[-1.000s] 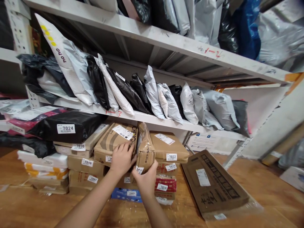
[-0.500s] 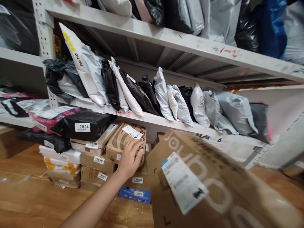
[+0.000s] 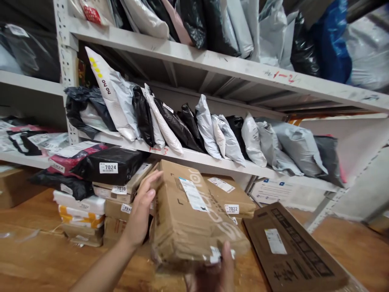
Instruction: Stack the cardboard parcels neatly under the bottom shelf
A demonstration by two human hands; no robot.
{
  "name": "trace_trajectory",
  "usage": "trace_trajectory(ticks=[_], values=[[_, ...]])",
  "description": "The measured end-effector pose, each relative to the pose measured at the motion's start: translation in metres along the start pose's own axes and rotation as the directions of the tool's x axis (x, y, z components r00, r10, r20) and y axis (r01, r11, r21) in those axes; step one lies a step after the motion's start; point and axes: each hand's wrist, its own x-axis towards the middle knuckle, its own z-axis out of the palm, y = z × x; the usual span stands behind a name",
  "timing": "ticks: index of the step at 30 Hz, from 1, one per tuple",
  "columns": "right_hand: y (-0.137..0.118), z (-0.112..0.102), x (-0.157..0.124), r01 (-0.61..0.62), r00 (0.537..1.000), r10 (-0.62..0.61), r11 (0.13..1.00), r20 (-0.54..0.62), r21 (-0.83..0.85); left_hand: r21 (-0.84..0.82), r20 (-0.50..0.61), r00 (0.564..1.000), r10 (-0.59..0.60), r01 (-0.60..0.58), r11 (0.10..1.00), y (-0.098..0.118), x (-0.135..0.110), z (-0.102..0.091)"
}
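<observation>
Held carton, labelled: your right hand [image 3: 220, 269] grips the near end of a brown carton [image 3: 179, 227], thumb on top beside a small white label too blurred to read. The carton tilts in front of the stacks; its large white lettering starts "JOU", beside a white shipping label [image 3: 193, 194]. Your left hand [image 3: 139, 211] is at its left side, fingers extended and loosely parted; contact cannot be told. Left: a black parcel [image 3: 130, 162] marked 7024 lies above a flat box [image 3: 106, 194] marked 7030. Behind, right: a box [image 3: 240, 198] marked 7022, partly hidden by your carton. Far right: a large flat box [image 3: 291, 251] with dark printed characters. Above: a white shelf [image 3: 194, 158], marked "1-3" in red, bearing bags.
</observation>
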Motion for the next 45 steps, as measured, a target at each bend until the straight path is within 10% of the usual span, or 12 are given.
trace_trajectory(ticks=[4, 10, 15, 18, 20, 22, 25, 28, 32, 38, 42, 45], values=[[0.005, 0.046, 0.014, -0.233, 0.963, 0.195, 0.949, 0.185, 0.212, 0.299, 0.132, 0.982, 0.132, -0.167, 0.939, 0.012, 0.000, -0.021], [-0.002, 0.101, 0.040, -0.176, 0.980, 0.190, 0.966, -0.058, 0.188, 0.624, 0.282, 0.953, 0.114, -0.272, 0.732, 0.021, 0.020, -0.039], [0.015, 0.105, 0.055, -0.265, 0.964, 0.264, 0.960, 0.025, 0.093, 0.608, 0.296, 0.949, 0.107, -0.273, 0.745, -0.001, 0.046, -0.061], [0.029, 0.090, 0.071, -0.432, 0.871, 0.471, 0.871, 0.142, -0.234, 0.602, 0.213, 0.973, 0.091, -0.204, 0.772, -0.022, 0.052, -0.074], [0.033, 0.073, 0.084, -0.331, 0.892, 0.434, 0.817, 0.127, -0.472, 0.619, 0.075, 0.986, 0.146, -0.161, 0.768, -0.034, 0.051, -0.077], [0.029, 0.053, 0.098, -0.004, 0.996, 0.060, 0.785, 0.069, -0.619, 0.663, -0.065, 0.965, 0.255, -0.149, 0.733, -0.043, 0.047, -0.075], [0.012, 0.031, 0.118, 0.372, 0.881, -0.463, 0.553, 0.096, -0.745, 0.774, -0.094, 0.917, 0.387, -0.177, 0.608, -0.047, 0.040, -0.063], [0.000, 0.027, 0.130, 0.536, 0.835, -0.377, 0.397, 0.400, -0.745, 0.852, -0.076, 0.902, 0.426, -0.164, 0.498, -0.048, 0.035, -0.047], [0.011, 0.031, 0.129, 0.753, 0.655, -0.273, 0.160, 0.704, -0.638, 0.881, -0.254, 0.851, 0.459, 0.008, 0.473, -0.059, 0.039, -0.037], [0.034, 0.027, 0.121, 0.785, 0.578, -0.267, -0.076, 0.771, -0.614, 0.884, -0.220, 0.814, 0.537, -0.067, 0.463, -0.075, 0.055, -0.056], [0.019, 0.014, 0.122, 0.766, 0.603, -0.227, -0.103, 0.765, -0.635, 0.863, -0.283, 0.832, 0.477, 0.004, 0.505, -0.062, 0.047, -0.053], [-0.019, -0.014, 0.137, 0.697, 0.587, -0.459, -0.131, 0.666, -0.705, 0.895, -0.124, 0.757, 0.642, -0.194, 0.401, -0.054, 0.030, -0.044]])
